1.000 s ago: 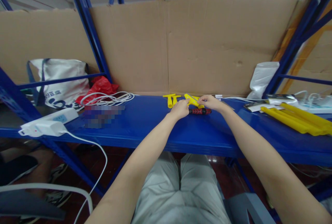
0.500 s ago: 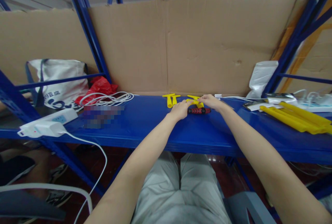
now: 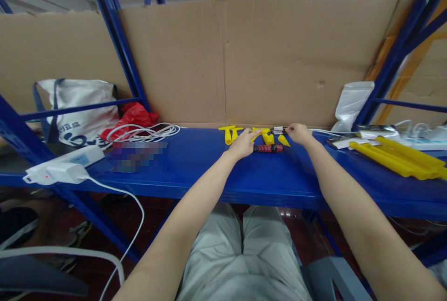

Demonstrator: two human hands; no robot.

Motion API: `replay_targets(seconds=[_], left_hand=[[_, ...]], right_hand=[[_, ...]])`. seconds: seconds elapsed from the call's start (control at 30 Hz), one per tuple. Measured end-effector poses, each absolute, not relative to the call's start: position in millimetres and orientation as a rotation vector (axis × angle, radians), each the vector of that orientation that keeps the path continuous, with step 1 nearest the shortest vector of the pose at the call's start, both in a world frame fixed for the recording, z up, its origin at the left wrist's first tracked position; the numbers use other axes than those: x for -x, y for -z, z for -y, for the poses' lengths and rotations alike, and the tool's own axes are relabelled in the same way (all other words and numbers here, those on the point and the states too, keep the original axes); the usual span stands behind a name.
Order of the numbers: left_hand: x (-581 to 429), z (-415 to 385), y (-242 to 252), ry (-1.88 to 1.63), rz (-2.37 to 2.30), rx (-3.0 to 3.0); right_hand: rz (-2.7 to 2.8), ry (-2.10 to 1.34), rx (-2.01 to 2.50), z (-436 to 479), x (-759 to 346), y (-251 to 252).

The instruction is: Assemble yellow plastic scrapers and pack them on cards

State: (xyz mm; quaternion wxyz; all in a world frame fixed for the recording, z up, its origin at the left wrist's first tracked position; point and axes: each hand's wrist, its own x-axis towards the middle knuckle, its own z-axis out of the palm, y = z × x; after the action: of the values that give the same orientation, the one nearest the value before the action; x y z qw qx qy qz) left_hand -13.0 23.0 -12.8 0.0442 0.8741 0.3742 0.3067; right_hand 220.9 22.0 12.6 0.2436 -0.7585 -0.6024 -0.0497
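Both my hands reach to the back of the blue shelf. My left hand lies with its fingers stretched toward the small yellow plastic pieces, its fingertips touching one of them. My right hand is closed in a pinch on a small dark metal part near the cardboard wall. A red and black handle lies on the shelf between the two hands. Two yellow T-shaped pieces sit just left of my left hand.
A cardboard sheet backs the shelf. On the left lie a white power strip, coiled white cable, a red bag and a white tote bag. Long yellow bars and a white pouch lie on the right.
My hands have come apart. The right hand moved right and back onto the small metal part, and the yellow pieces now lie uncovered on the shelf. The left hand's fingers have stretched out.
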Motion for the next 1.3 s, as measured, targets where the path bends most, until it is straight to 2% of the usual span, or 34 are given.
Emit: replay_targets(seconds=[0.23, 0.57, 1.3], left_hand=[[8, -30, 10, -1.163, -0.964, -2.362], [5, -14, 2, -0.928, -1.079, -1.744], [4, -15, 4, -0.848, -1.114, -1.726]], right_hand=[[1.562, 0.015, 2.387, -22, -266, 7], [1.63, 0.002, 2.424, -21, -265, 15], [1.896, 0.211, 2.4, -26, -246, 8]])
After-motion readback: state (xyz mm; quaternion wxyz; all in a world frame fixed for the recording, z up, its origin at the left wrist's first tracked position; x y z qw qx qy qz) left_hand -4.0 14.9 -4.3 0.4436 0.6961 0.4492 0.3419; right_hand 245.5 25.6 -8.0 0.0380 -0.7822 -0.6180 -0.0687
